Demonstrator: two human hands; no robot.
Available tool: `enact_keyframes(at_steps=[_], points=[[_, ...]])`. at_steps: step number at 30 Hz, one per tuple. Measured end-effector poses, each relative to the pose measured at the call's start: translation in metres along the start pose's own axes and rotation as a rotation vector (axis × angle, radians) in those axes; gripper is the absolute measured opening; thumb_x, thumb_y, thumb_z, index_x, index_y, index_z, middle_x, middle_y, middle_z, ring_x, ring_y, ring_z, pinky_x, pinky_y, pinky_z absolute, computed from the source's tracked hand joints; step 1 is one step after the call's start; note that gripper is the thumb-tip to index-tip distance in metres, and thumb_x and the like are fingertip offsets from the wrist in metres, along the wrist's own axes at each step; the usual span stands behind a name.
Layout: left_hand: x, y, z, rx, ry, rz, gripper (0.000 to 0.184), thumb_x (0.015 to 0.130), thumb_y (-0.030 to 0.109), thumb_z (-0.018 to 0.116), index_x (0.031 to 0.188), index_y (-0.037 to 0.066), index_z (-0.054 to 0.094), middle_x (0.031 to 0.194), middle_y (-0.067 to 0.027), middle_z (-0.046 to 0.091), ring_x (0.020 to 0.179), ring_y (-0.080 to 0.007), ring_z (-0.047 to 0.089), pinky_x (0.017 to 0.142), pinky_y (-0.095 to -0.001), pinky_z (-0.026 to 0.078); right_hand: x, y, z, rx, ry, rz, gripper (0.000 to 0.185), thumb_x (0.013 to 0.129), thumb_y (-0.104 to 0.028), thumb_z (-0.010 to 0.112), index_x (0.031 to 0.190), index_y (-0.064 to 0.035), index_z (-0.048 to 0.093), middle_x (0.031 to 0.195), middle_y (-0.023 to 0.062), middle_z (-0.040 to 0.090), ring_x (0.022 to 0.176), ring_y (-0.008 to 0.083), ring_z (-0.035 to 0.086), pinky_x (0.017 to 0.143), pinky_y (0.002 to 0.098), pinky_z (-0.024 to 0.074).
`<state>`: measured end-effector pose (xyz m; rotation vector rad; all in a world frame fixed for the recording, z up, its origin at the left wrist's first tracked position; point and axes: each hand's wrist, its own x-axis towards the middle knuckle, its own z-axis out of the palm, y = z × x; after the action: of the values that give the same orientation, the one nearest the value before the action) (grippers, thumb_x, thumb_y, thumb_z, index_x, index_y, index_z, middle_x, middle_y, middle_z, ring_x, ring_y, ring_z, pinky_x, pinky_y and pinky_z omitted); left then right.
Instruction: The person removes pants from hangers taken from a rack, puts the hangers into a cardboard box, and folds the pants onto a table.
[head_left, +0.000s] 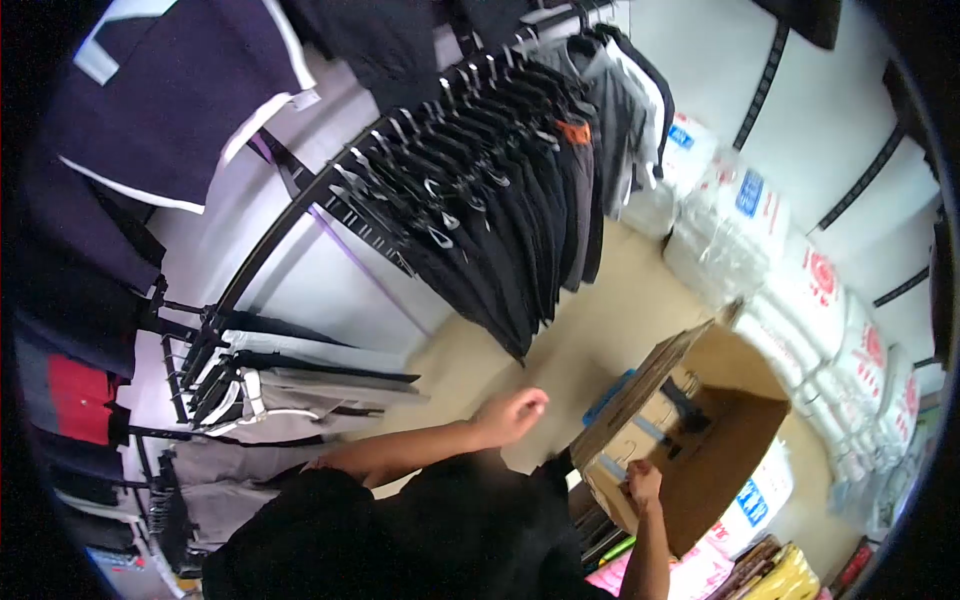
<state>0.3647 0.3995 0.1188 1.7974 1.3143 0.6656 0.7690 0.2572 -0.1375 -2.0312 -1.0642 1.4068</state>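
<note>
My left hand [512,415] is raised in front of my body, over the floor, its fingers curled in and blurred; nothing shows in it. My right hand [643,483] is at the near side of an open cardboard box [735,440], its fingers closed. Whatever it grips there is too small to make out. Inside the box lie a few dark and grey items [687,408], with thin hanger hooks near the hand. A blue object [608,397] shows partly behind the box's left side.
Dark trousers [500,260] hang on a curved black rail [270,240] ahead. More clothes [300,385] hang at the left. White plastic-wrapped bales [815,285] line the right wall. Pink and yellow packages [785,570] lie at the lower right, below the box.
</note>
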Motion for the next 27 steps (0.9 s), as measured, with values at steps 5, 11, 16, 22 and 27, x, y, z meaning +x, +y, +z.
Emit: enact_keyframes(at_steps=[5,11,16,22,27], points=[[0.017,-0.072,-0.121,-0.224,0.631,-0.064,0.021,0.099,0.019,0.066,0.114,0.004,0.063,0.097,-0.0046,0.069,0.085,-0.0137,0.065,0.075,-0.0295,0.053,-0.082,-0.063,0.015,0.093,0.17,-0.057,0.02,0.1,-0.017,0.064,0.092,0.0017,0.066,0.079,0.0066,0.068,0.069,0.0125,0.065,0.058,0.0266,0.0502],[0.068,-0.098,-0.279,-0.835,0.812,-0.074,0.036,0.104,0.027,0.059,0.132,0.006,0.052,0.113,-0.0092,0.067,0.094,-0.0167,0.066,0.076,-0.0281,0.051,-0.136,-0.16,0.056,0.252,0.294,-0.173,0.021,0.104,-0.018,0.061,0.101,0.0022,0.066,0.082,0.0027,0.068,0.07,0.0104,0.064,0.062,0.0256,0.0512],[0.095,-0.096,-0.316,-1.193,0.541,-0.128,0.026,0.103,0.031,0.06,0.122,0.013,0.058,0.113,-0.0069,0.069,0.102,-0.0184,0.067,0.083,-0.0315,0.049,-0.142,-0.24,0.083,0.267,0.201,-0.243,0.021,0.102,-0.015,0.063,0.1,0.0046,0.07,0.084,0.0069,0.071,0.077,0.0114,0.066,0.07,0.0274,0.0525],[0.095,-0.082,-0.325,-1.228,0.447,-0.062,0.013,0.103,0.03,0.058,0.106,0.018,0.061,0.105,-0.001,0.071,0.099,-0.014,0.067,0.081,-0.0279,0.047,-0.138,-0.279,0.085,-0.376,0.088,-0.43,0.025,0.101,-0.02,0.065,0.104,0.0039,0.07,0.084,0.0098,0.073,0.079,0.013,0.07,0.072,0.0293,0.0549],[0.075,-0.048,-0.322,-1.259,0.393,0.038,0.016,0.103,0.03,0.058,0.111,0.017,0.061,0.105,-0.002,0.07,0.1,-0.0143,0.067,0.082,-0.0271,0.047,-0.133,-0.295,0.092,-0.407,0.028,-0.444,0.023,0.1,-0.02,0.066,0.1,0.0028,0.07,0.078,0.0091,0.069,0.072,0.0123,0.067,0.066,0.0305,0.0539]])
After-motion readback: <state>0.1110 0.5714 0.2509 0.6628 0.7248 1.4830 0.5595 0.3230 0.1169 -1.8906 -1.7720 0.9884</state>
